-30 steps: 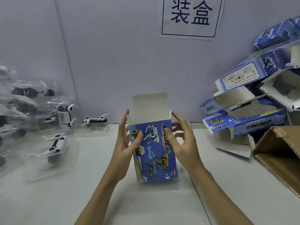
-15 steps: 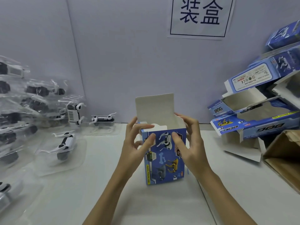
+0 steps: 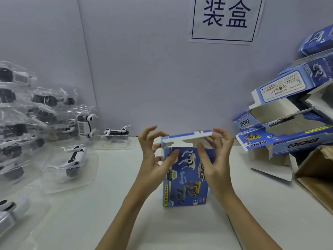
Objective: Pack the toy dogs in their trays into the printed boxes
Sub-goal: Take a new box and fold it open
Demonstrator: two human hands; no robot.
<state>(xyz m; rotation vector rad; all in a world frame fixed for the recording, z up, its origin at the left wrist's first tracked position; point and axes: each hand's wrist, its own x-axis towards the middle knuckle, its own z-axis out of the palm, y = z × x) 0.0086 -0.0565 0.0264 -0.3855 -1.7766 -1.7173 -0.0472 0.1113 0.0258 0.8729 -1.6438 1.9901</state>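
Observation:
A blue printed box [image 3: 185,179] with toy dogs pictured on it stands upright on the white table, straight ahead. Its top lid flap [image 3: 187,138] is folded down nearly flat over the opening. My left hand [image 3: 153,159] grips the box's upper left corner, thumb on the front face. My right hand [image 3: 216,157] holds the upper right corner, thumb on the front and fingers on the lid's right end. A black and white toy dog in a clear tray [image 3: 72,163] lies to the left. Whatever is inside the box is hidden.
Several more clear trays with toy dogs [image 3: 23,127] pile up at the far left; another [image 3: 115,136] stands by the back wall. Open empty printed boxes [image 3: 288,123] are stacked at the right. A brown carton [image 3: 317,177] sits at the right edge.
The box's upright lid flap has been folded forward and down over the opening. Both hands have shifted up to the box's top corners. The camera has moved closer.

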